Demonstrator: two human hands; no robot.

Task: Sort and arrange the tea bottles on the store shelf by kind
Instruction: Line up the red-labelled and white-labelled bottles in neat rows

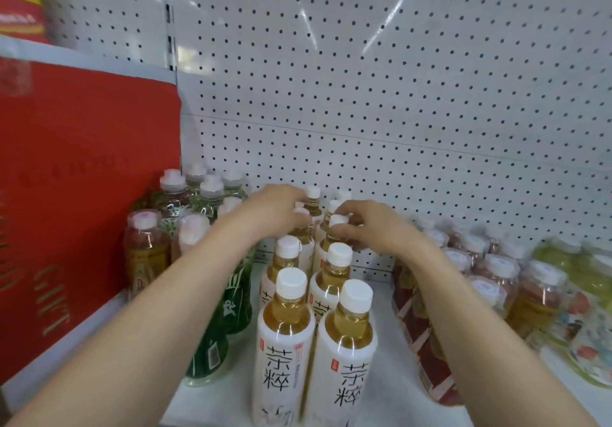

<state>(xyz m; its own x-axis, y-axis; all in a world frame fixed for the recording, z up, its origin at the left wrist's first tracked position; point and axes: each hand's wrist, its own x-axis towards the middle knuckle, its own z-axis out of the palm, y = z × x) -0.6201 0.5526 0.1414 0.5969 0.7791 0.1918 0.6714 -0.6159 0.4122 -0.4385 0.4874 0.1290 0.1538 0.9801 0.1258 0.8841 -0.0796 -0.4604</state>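
While the white-labelled bottles (284,344) already stand in a tidy double row, the far end of that row is being handled by both hands. The cap of a rear bottle (338,220) is pinched between the thumb and curled fingers of the right hand (371,224). The left hand (275,209) is laid over the neighbouring bottle top, and whether its fingers are closed round it cannot be told through the blur.

Sorting is judged to be well advanced. Green bottles (212,353) are grouped just left of the left arm, with amber bottles (145,254) beyond them. Red-labelled bottles (427,344) are gathered just right of the right wrist, and flowered bottles (586,347) are set further right again. What seems left is the squaring of the white row at the back, and perhaps the tightening of the looser side groups.

Below the hands a white shelf (390,377) is seen. Behind the grip a white pegboard (397,95) is fixed, and well to its left a red carton (82,178) is stood.
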